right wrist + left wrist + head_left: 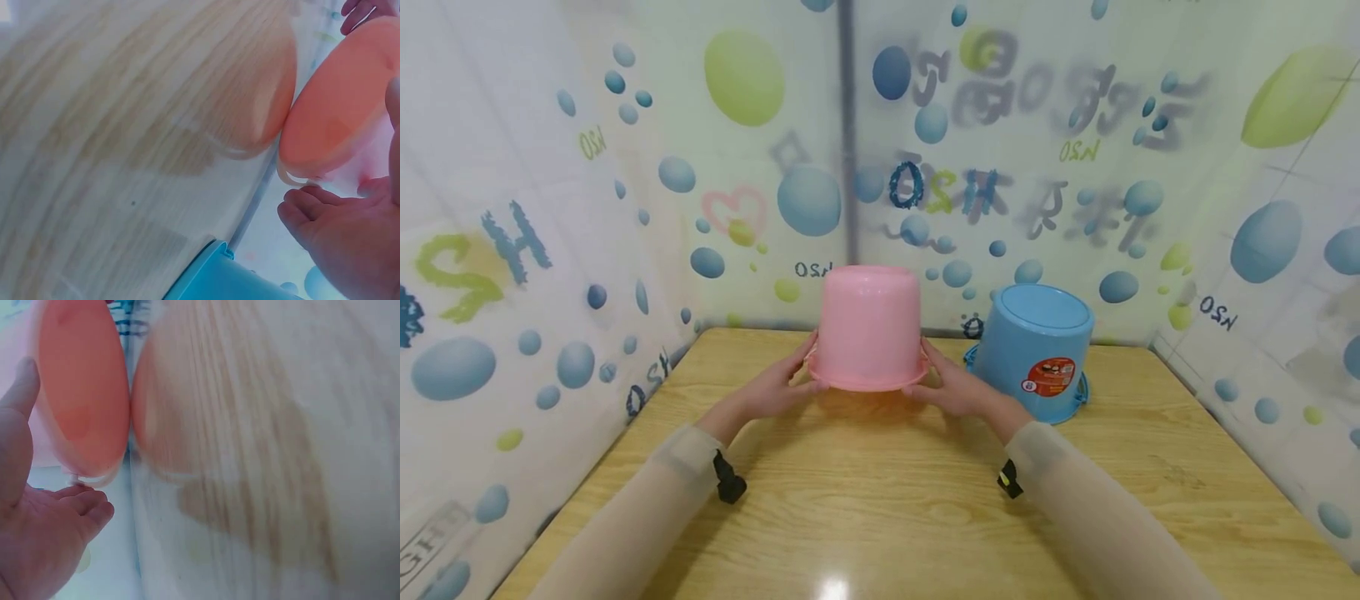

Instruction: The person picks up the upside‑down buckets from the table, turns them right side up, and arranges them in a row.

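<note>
An upside-down pink bucket is held just above the table, its mouth facing down. My left hand grips it at the rim on the left side, thumb in front and fingers around the far side. On the opposite side my right hand holds the rim the same way. From the left wrist view I see into the bucket's hollow inside, with the left thumb against its side. A thin handle hangs by the rim near the right fingers. Some fingertips are hidden behind the bucket.
A blue bucket with a red label stands upside down on the table, right beside my right forearm. The wooden table is glossy and reflects the pink bucket. A patterned curtain wall rises behind the table's far edge.
</note>
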`<act>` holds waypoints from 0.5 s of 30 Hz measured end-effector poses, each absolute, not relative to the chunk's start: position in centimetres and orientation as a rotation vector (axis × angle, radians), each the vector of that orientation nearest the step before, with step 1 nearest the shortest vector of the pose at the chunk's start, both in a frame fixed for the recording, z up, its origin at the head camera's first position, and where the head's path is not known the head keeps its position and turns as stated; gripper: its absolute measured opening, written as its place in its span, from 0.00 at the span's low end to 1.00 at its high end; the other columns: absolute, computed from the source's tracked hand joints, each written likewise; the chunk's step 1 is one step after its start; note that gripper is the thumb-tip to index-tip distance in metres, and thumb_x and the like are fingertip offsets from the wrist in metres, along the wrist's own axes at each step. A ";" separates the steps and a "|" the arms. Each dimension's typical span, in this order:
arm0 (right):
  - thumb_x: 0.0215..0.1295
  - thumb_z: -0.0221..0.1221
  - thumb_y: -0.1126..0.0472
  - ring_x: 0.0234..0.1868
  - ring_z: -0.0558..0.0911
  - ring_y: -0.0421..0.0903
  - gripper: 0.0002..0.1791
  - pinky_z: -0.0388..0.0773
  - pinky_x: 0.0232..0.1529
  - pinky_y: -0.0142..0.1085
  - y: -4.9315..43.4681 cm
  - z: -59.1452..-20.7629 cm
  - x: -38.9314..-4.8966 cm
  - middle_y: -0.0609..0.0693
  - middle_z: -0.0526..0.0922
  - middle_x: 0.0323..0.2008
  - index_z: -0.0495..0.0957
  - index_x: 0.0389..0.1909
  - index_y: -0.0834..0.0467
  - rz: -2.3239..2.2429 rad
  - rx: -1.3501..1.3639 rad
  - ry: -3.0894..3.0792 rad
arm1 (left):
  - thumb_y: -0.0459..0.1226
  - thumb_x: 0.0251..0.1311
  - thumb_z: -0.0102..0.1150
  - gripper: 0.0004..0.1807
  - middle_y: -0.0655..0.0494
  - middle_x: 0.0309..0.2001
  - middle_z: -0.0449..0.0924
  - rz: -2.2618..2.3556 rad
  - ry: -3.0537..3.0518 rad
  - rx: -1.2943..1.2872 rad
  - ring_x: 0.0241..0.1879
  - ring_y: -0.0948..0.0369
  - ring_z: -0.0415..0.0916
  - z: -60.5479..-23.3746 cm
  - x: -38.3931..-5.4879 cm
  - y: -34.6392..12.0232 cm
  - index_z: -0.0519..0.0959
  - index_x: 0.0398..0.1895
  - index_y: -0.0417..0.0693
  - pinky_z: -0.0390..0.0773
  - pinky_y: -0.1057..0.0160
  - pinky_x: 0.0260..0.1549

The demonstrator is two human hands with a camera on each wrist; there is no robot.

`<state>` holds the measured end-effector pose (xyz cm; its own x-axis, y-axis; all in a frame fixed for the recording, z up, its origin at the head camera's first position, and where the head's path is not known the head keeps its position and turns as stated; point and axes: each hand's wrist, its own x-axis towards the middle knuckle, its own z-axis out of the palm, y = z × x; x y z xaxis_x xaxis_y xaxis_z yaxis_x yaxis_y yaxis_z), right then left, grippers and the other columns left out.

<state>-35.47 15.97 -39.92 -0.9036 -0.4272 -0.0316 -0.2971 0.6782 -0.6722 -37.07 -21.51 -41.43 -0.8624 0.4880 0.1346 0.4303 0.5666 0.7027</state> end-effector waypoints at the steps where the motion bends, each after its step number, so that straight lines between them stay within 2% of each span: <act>1: 0.75 0.62 0.29 0.90 0.49 0.65 0.61 0.50 0.85 0.71 16.0 -39.9 -35.4 0.51 0.41 0.92 0.31 0.91 0.36 -1.040 -0.594 2.710 | 0.53 0.79 0.63 0.54 0.46 0.91 0.40 1.213 2.708 0.809 0.87 0.34 0.48 -41.4 -37.0 -21.4 0.36 0.93 0.64 0.55 0.28 0.82; 4: 0.77 0.62 0.31 0.90 0.49 0.65 0.58 0.51 0.84 0.71 16.0 -39.6 -34.9 0.50 0.41 0.92 0.32 0.91 0.34 -1.071 -0.607 2.723 | 0.50 0.82 0.60 0.50 0.46 0.91 0.42 1.328 2.682 0.845 0.86 0.34 0.50 -41.1 -36.8 -21.2 0.39 0.93 0.61 0.58 0.26 0.80; 9: 0.78 0.63 0.35 0.90 0.49 0.63 0.57 0.53 0.85 0.70 15.9 -39.2 -34.2 0.48 0.42 0.92 0.34 0.91 0.33 -1.145 -0.664 2.717 | 0.45 0.85 0.55 0.44 0.37 0.89 0.49 1.470 2.666 0.872 0.85 0.33 0.53 -40.7 -36.3 -20.8 0.42 0.93 0.55 0.59 0.27 0.79; 12: 0.78 0.64 0.35 0.90 0.49 0.64 0.56 0.54 0.83 0.72 15.7 -39.1 -33.9 0.49 0.43 0.92 0.35 0.91 0.33 -1.173 -0.680 2.724 | 0.44 0.86 0.53 0.42 0.34 0.87 0.50 1.514 2.676 0.833 0.85 0.34 0.50 -40.4 -35.9 -20.7 0.44 0.93 0.56 0.56 0.27 0.80; 15: 0.78 0.64 0.36 0.90 0.50 0.64 0.55 0.54 0.83 0.73 15.6 -39.0 -33.6 0.49 0.46 0.91 0.37 0.91 0.33 -1.200 -0.702 2.736 | 0.45 0.86 0.54 0.41 0.34 0.83 0.51 1.550 2.687 0.791 0.80 0.38 0.48 -40.2 -35.5 -20.6 0.46 0.92 0.63 0.56 0.25 0.80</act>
<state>-33.55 15.57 -38.97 -0.8929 -0.4357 0.1141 -0.3791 0.5902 -0.7127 -35.46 -20.63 -40.17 -0.8763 0.3856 0.2890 0.4431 0.4093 0.7976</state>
